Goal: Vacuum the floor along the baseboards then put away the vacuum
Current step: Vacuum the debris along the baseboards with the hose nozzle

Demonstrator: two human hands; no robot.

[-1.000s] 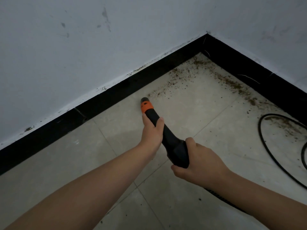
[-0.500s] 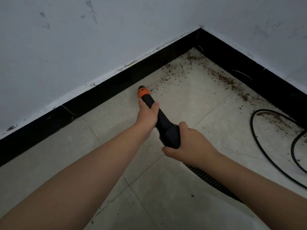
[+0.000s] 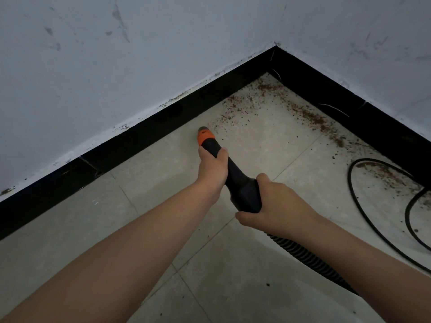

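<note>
Gritty tiled floor [image 3: 268, 141] at black-baseboard [image 3: 144, 138] corner

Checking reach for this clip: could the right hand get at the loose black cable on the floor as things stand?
Probably not at once: the right hand grips the vacuum nozzle. The cable lies on bare floor to its right, nothing between.

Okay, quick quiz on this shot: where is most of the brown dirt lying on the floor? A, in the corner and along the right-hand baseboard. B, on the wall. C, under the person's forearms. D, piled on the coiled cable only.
A: the brown dirt is scattered from the corner along the black baseboard, ahead of the vacuum nozzle.
</note>
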